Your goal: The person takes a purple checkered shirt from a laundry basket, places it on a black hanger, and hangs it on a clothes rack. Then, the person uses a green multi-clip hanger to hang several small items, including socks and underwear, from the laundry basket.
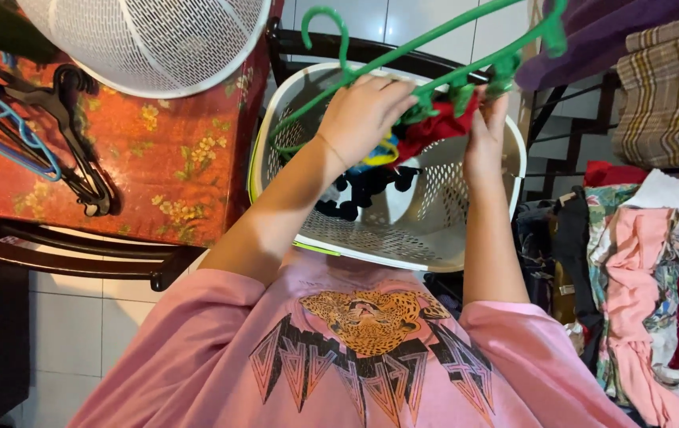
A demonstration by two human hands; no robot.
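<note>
Green hanger (434, 36): plastic, held at 12 o'clock in my view, tilted, hook (325, 24) toward 11 o'clock, far end crossing out of frame at 1 o'clock. I see my left hand (363, 115) with fingers closed over the lower bar, and my right hand (488, 139) with fingers pinched on a red garment (442, 127) bunched at the hanger's clips.

White laundry basket (466, 238): perforated plastic, directly beneath both hands at centre, rim tipped toward me; dark clothing and a blue-and-yellow item lie inside. Open room for moving is chiefly the gap above the basket's mouth, between my forearms.

Edges: at 10 o'clock, a tabletop with an orange floral cloth (173, 158), its near edge just beside the basket's left rim. On it, a pile of spare hangers (46, 135), black and blue, and at 11 o'clock a second white mesh basket (149, 40). At 3 o'clock, a heap of mixed clothes (640, 277), pink, red and patterned, crowds the right side. At 1 to 2 o'clock, folded plaid and purple fabric (664, 71) on a dark metal rack.

Surface and room: white tiled floor (78, 325) visible at 8 o'clock; white tiled wall at 12 o'clock behind the basket.
</note>
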